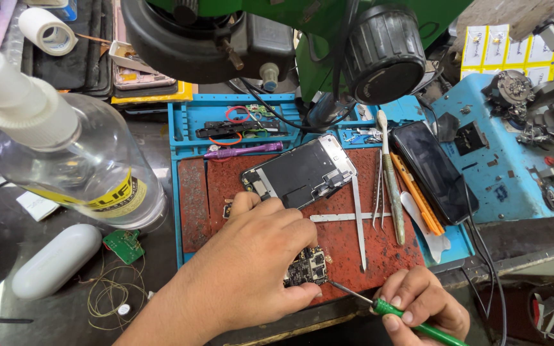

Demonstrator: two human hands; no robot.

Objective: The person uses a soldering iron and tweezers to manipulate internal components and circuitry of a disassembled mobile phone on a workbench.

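we see red work mat (341,247) under opened phone frame (299,172). our left hand (261,256) pins circuit board (307,267) at mat's near edge, fingers curled over it. our right hand (421,301) grips green screwdriver (389,309), tip touching board's right edge.

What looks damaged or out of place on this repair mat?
The phone lies opened with its inside exposed, and its circuit board sits apart under the left hand. Loose thin wire is tangled off the mat.
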